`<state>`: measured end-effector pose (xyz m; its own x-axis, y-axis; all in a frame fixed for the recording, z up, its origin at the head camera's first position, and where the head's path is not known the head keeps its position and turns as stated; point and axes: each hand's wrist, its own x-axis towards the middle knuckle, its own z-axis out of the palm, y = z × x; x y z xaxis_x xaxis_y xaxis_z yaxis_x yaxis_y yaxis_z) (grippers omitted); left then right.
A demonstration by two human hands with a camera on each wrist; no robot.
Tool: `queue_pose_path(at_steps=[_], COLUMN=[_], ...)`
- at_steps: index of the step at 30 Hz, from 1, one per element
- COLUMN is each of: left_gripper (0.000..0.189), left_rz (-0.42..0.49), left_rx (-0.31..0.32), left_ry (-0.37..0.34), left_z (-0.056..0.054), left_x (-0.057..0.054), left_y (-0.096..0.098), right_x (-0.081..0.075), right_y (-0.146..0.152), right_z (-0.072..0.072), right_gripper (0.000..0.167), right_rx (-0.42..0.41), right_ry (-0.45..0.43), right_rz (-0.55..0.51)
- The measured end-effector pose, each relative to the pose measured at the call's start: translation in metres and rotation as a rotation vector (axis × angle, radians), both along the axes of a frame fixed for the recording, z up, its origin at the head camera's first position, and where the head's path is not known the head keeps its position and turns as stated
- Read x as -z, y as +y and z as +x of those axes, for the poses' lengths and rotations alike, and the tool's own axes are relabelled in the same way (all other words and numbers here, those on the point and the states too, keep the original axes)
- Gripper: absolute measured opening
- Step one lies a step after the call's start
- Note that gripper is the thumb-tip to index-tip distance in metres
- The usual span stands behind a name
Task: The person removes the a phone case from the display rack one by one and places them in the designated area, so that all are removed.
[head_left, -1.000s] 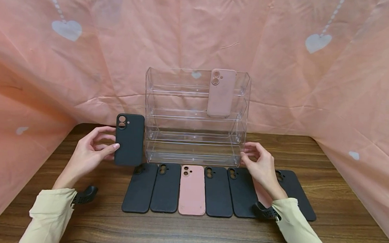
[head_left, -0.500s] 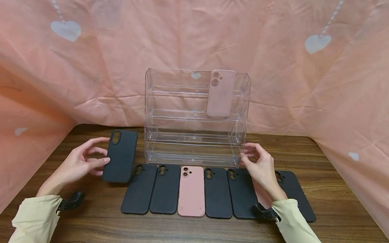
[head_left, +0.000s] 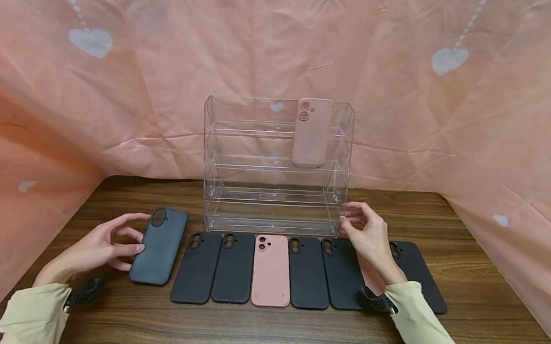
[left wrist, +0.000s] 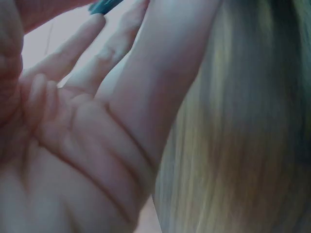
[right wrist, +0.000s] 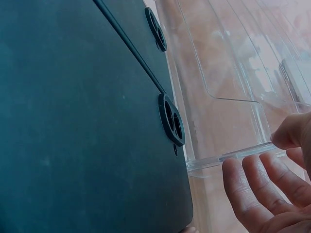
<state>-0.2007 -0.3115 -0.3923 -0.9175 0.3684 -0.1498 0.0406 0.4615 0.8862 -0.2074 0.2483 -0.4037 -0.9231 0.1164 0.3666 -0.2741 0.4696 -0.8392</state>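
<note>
My left hand [head_left: 98, 246] pinches a black phone case [head_left: 159, 249] by its left edge, thumb on the back face. The case is tilted, low over the table, left of the row of cases. In the left wrist view only a dark sliver of the case [left wrist: 104, 6] shows beyond the fingers. My right hand [head_left: 370, 239] grips the lower right side of a clear tiered display rack [head_left: 272, 226]. Thumb and fingers lie on either side of its wall in the right wrist view. A pink phone case [head_left: 312, 135] stands in the rack's upper right part.
A row of phone cases lies before the rack: several black cases [head_left: 233, 273] and a pink case [head_left: 272, 276]. Another pink case [head_left: 368, 273] is partly hidden under my right hand. The wooden table [head_left: 267, 332] meets pink cloth [head_left: 273, 42] behind and at both sides.
My left hand has lowered the black phone case and moved it left, away from the rack's left side, tipping it back. The right hand stays on the rack.
</note>
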Motion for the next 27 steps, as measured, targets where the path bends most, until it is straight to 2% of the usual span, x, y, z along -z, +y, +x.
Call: queue_pose_path(at_steps=[6,11,17,27], left_gripper=[0.073,0.075,0.076,0.077], left_rz=[0.015,0.009,-0.015,-0.082], left_rx=[0.054,0.054,0.084,0.109], left_ry=[-0.112,-0.169,-0.201,-0.174], left_z=[0.004,0.006,0.005,0.001], left_x=[0.005,0.008,0.011,0.012], left_y=[-0.005,-0.005,-0.001,0.002], right_x=[0.0,0.0,0.0,0.0], right_y=[0.002,0.002,0.002,0.001], right_z=[0.001,0.001,0.001,0.001], right_gripper=[0.034,0.034,0.034,0.034], right_rx=[0.001,0.004,0.007,0.007], right_ry=[-0.011,-0.018,-0.02,-0.032], right_rz=[0.022,0.033,0.027,0.021])
